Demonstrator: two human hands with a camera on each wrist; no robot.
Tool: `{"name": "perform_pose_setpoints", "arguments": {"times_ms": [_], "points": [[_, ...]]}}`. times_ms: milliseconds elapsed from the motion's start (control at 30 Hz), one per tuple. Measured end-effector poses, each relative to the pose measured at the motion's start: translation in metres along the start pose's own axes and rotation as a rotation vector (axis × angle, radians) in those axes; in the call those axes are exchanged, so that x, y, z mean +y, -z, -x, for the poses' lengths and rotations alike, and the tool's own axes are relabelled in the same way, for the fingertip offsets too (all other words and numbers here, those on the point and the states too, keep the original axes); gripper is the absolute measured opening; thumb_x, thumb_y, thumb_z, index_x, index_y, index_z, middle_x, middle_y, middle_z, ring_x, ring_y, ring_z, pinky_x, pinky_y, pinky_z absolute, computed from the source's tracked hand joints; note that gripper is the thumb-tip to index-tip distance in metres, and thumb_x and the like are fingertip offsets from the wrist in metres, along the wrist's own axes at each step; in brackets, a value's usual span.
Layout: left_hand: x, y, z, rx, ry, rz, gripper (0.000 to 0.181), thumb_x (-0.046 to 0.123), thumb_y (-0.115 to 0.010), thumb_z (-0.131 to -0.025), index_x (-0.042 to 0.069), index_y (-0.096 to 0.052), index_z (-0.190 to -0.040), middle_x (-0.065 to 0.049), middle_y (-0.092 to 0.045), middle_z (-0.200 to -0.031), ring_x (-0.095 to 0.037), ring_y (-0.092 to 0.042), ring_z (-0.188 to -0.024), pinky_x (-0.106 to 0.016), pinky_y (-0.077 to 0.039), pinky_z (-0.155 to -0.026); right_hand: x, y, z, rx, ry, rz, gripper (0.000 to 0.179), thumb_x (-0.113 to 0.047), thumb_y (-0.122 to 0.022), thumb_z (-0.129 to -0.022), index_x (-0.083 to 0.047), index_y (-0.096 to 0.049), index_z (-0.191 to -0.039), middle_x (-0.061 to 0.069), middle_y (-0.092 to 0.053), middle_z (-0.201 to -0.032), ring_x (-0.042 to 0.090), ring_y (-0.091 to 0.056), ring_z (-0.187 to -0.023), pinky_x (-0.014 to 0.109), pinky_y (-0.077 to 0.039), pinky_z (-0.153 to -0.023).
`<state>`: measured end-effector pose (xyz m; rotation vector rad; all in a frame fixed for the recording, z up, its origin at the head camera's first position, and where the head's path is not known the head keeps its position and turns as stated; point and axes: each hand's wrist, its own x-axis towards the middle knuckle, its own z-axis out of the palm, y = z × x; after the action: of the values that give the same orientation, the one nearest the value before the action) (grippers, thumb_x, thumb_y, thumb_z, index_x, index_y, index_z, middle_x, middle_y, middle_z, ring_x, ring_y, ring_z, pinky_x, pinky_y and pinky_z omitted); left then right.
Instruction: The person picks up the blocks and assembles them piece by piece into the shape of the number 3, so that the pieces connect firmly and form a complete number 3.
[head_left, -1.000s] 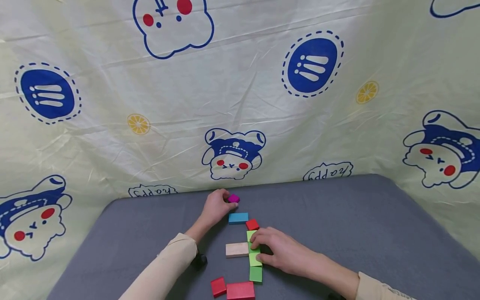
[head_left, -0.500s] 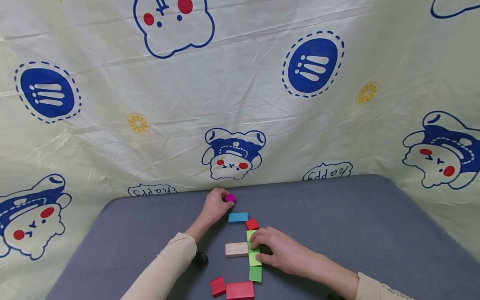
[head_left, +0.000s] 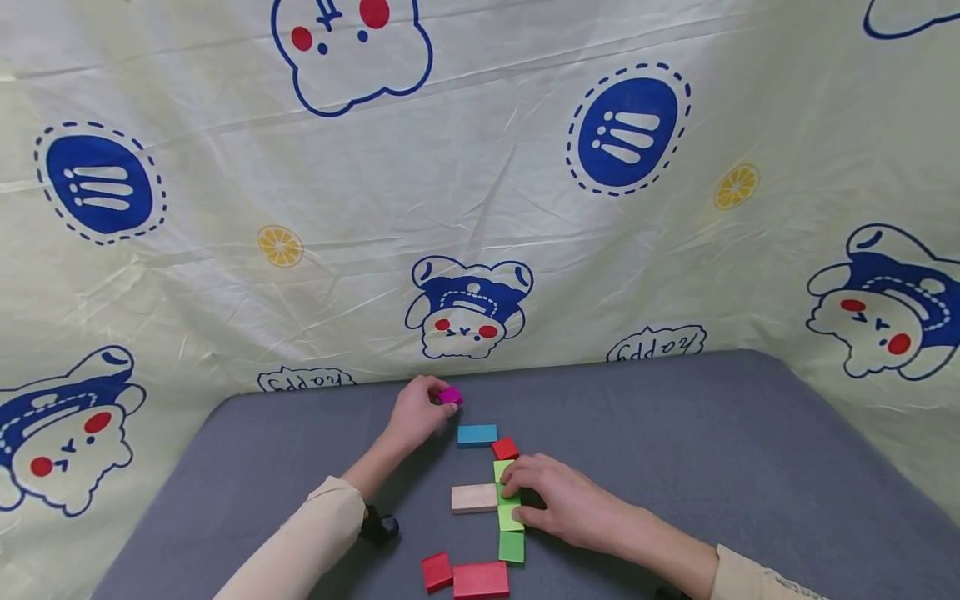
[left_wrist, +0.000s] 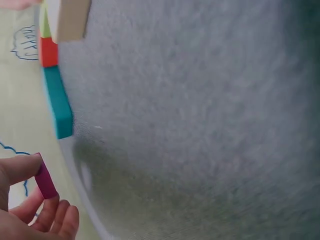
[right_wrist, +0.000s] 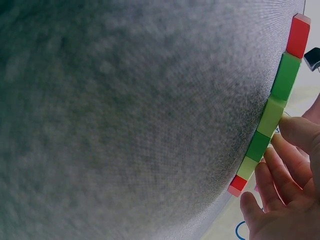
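My left hand (head_left: 417,414) pinches a small magenta block (head_left: 451,396) between thumb and fingertips near the far edge of the table. In the left wrist view, that magenta block (left_wrist: 46,181) shows apart from the blue block (left_wrist: 59,102). My right hand (head_left: 566,502) rests against a row of green blocks, its fingers loosely bent. Its thumb touches a light-green block (head_left: 511,518), and its fingertips partly cover the blocks farther up the row. A darker green block (head_left: 512,547) forms the near end. In the right wrist view, the right hand (right_wrist: 290,185) lies beside this row.
A small red block (head_left: 506,448) joins the row's far end to the blue block. A plain wooden block (head_left: 474,499) sticks out leftward from the middle. Nearer lie a long red block (head_left: 482,581) and a smaller red block (head_left: 437,572). Printed cloth (head_left: 480,208) hangs behind the table.
The left hand has drawn the magenta block leftward, away from above the blue block. My right hand and the blocks on the table have kept their places.
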<state>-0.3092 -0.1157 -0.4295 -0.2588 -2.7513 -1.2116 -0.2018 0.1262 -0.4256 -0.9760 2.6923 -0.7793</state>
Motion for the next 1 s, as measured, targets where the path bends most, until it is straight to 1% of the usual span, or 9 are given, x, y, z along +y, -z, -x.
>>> {"name": "perform_pose_setpoints", "arguments": {"times_ms": [200,367,500,600,767,1000], "points": [[0.002,0.009,0.013,0.005,0.028,0.018,0.028,0.01,-0.076,-0.085,-0.001,-0.067,-0.109,-0.012,-0.059,-0.101,-0.025,-0.053,-0.089,-0.038,-0.049,-0.077,0.0,0.0,0.0,0.003,-0.003,0.014,0.019,-0.025,-0.073,-0.09,-0.023,-0.071,-0.109,-0.011,-0.058,-0.122,0.014,-0.051,-0.114,0.042,-0.045,-0.097],[-0.004,0.011,0.024,0.0,0.032,0.006,0.027,0.01,-0.076,-0.085,-0.001,-0.067,-0.108,-0.01,-0.059,-0.098,-0.024,-0.053,-0.087,-0.036,-0.048,-0.074,-0.001,-0.001,0.0,0.007,-0.004,0.018,0.019,-0.024,-0.073,-0.089,-0.023,-0.071,-0.108,-0.011,-0.058,-0.121,0.014,-0.051,-0.114,0.042,-0.045,-0.097],[-0.009,0.011,0.033,-0.016,0.026,-0.013,0.027,0.009,-0.077,-0.084,0.0,-0.067,-0.107,-0.008,-0.06,-0.095,-0.022,-0.053,-0.085,-0.036,-0.047,-0.074,-0.001,-0.001,0.0,0.008,-0.006,0.016,0.019,-0.024,-0.073,-0.089,-0.023,-0.071,-0.108,-0.011,-0.058,-0.121,0.014,-0.051,-0.114,0.043,-0.045,-0.097],[-0.012,0.011,0.039,-0.035,0.01,-0.02,0.026,0.01,-0.078,-0.083,0.001,-0.068,-0.105,-0.007,-0.059,-0.094,-0.022,-0.053,-0.084,-0.037,-0.047,-0.073,-0.001,-0.002,0.0,0.007,-0.009,0.015,0.019,-0.024,-0.073,-0.089,-0.023,-0.071,-0.108,-0.01,-0.058,-0.121,0.014,-0.051,-0.114,0.043,-0.045,-0.097],[-0.016,0.011,0.044,-0.066,-0.021,-0.041,0.025,0.011,-0.078,-0.083,0.002,-0.068,-0.104,-0.006,-0.06,-0.093,-0.021,-0.053,-0.083,-0.037,-0.046,-0.074,-0.001,-0.001,0.0,0.008,-0.011,0.017,0.019,-0.024,-0.073,-0.089,-0.023,-0.071,-0.108,-0.01,-0.058,-0.122,0.015,-0.051,-0.114,0.043,-0.045,-0.097],[-0.016,0.009,0.049,-0.08,-0.063,-0.091,0.025,0.013,-0.079,-0.081,0.003,-0.069,-0.102,-0.006,-0.062,-0.092,-0.022,-0.052,-0.086,-0.038,-0.046,-0.075,-0.001,-0.001,-0.001,0.008,-0.012,0.02,0.019,-0.024,-0.073,-0.089,-0.023,-0.071,-0.108,-0.01,-0.058,-0.122,0.015,-0.051,-0.115,0.043,-0.044,-0.097]]}}
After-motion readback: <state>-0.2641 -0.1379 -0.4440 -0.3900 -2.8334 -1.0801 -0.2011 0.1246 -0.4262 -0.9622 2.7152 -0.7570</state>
